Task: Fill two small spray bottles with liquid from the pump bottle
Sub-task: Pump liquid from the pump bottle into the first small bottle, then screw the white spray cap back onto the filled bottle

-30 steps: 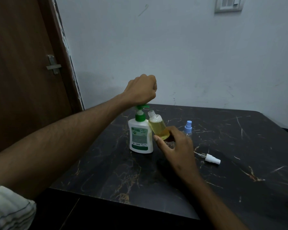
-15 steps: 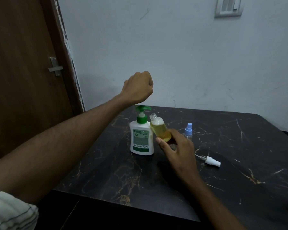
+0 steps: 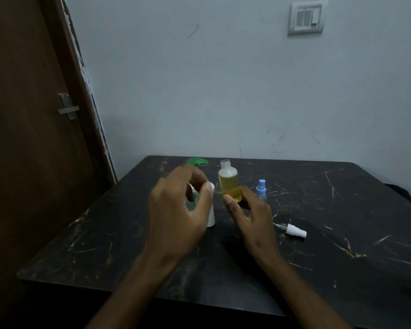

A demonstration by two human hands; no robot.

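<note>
Spray bottles number two: one uncapped, holding yellow liquid (image 3: 229, 185), pinched upright by the right hand (image 3: 249, 214) just right of the pump bottle (image 3: 210, 210), whose label is unreadable; one blue-capped (image 3: 261, 189) further right. The left hand (image 3: 176, 212) hovers before the pump bottle, fingers loosely curled, holding nothing. One white sprayer top (image 3: 294, 231) lies right of the pump bottle on the black table (image 3: 342, 210), which has open surface toward its right edge.
</note>
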